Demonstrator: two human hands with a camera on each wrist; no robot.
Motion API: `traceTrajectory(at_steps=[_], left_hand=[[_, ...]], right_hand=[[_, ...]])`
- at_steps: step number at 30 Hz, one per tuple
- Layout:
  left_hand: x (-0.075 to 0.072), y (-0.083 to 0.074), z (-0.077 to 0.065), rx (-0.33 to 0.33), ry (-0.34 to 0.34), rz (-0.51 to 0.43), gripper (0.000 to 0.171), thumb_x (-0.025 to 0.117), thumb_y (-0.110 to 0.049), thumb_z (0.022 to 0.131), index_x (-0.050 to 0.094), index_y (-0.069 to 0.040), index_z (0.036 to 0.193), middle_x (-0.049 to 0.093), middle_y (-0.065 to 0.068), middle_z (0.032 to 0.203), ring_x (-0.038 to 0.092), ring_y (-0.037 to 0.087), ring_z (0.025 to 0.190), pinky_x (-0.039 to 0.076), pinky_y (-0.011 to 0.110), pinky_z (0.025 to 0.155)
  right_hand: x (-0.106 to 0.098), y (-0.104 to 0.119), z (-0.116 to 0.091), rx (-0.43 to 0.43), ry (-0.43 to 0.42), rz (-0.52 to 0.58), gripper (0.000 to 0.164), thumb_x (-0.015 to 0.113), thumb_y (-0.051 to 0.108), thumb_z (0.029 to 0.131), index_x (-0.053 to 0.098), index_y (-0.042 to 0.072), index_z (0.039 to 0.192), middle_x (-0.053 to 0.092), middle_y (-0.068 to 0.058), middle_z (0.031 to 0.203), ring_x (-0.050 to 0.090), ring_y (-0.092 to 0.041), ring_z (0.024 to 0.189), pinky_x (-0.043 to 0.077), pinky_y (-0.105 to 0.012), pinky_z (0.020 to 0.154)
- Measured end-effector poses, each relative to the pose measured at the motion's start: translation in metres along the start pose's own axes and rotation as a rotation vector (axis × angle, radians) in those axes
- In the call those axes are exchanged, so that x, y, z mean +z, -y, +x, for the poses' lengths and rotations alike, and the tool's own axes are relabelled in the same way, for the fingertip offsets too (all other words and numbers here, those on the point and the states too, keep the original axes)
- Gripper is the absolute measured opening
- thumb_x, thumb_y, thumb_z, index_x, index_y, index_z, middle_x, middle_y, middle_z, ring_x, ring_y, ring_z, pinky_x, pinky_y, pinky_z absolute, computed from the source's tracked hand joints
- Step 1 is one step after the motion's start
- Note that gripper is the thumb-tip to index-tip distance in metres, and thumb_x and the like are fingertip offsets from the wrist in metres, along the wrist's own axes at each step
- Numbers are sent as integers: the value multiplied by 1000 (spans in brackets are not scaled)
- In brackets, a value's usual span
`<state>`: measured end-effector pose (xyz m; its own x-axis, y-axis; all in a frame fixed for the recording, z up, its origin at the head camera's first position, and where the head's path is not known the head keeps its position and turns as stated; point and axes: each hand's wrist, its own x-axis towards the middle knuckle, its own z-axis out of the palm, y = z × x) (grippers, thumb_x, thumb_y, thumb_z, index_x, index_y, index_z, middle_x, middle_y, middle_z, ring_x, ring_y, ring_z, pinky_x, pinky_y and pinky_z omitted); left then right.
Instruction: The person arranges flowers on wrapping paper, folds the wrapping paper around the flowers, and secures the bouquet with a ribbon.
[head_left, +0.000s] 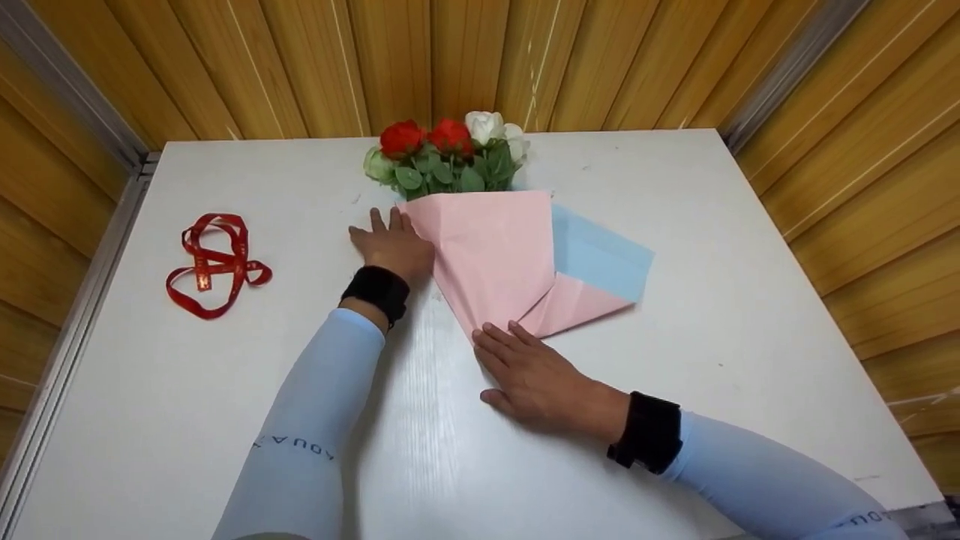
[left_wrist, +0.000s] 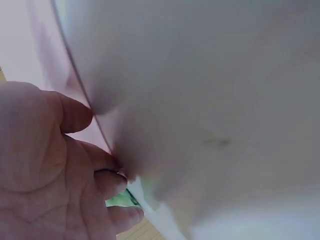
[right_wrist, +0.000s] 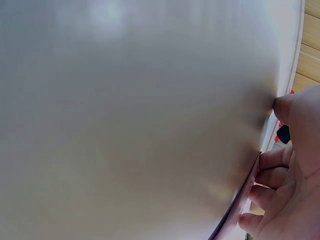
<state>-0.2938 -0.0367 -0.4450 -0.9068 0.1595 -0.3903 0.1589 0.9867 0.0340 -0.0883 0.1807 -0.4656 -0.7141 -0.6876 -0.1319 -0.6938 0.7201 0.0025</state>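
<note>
Pink wrapping paper point(head_left: 491, 247) is folded into a cone around a bunch of artificial roses point(head_left: 450, 150), whose red, white and pale green heads show above its top edge. To the right a light blue side of paper point(head_left: 604, 255) shows, with a pink fold below it. My left hand point(head_left: 394, 247) lies with fingers spread at the paper's upper left edge; its fingertips touch that edge in the left wrist view. With fingers extended, my right hand point(head_left: 540, 382) presses the narrow lower end of the cone. Stems inside the wrapping are hidden.
A loosely looped red ribbon point(head_left: 240, 262) with gold marks lies on the left of the white table point(head_left: 300, 195). Wood-patterned panels point(head_left: 465, 60) stand behind the table and at both sides, with metal frame posts at the corners.
</note>
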Motion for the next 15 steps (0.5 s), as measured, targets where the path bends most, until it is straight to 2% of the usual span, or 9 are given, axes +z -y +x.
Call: traceTrajectory(at_steps=[5, 11, 15], left_hand=[[-1, 9, 1, -26, -5, -15, 65, 20, -31, 110, 13, -2, 168, 14, 20, 176, 7, 49, 162, 15, 80, 119], [-3, 26, 7, -31, -46, -4, 64, 25, -29, 110, 19, -1, 167, 19, 21, 174, 11, 53, 160, 19, 82, 116], [0, 24, 9, -51, -86, -10, 63, 24, -27, 111, 18, 3, 166, 18, 24, 174, 11, 53, 160, 21, 81, 117]], right_hand=[[4, 5, 0, -26, -35, -23, 71, 43, 49, 111, 38, -1, 161, 38, -15, 169, 30, -30, 160, 27, -48, 128], [1, 11, 1, -23, 9, -4, 74, 40, 53, 112, 35, 0, 163, 33, -14, 171, 25, -28, 162, 23, -48, 130], [0, 11, 0, -23, 6, -10, 74, 39, 53, 112, 35, 1, 163, 34, -13, 171, 26, -27, 162, 23, -48, 130]])
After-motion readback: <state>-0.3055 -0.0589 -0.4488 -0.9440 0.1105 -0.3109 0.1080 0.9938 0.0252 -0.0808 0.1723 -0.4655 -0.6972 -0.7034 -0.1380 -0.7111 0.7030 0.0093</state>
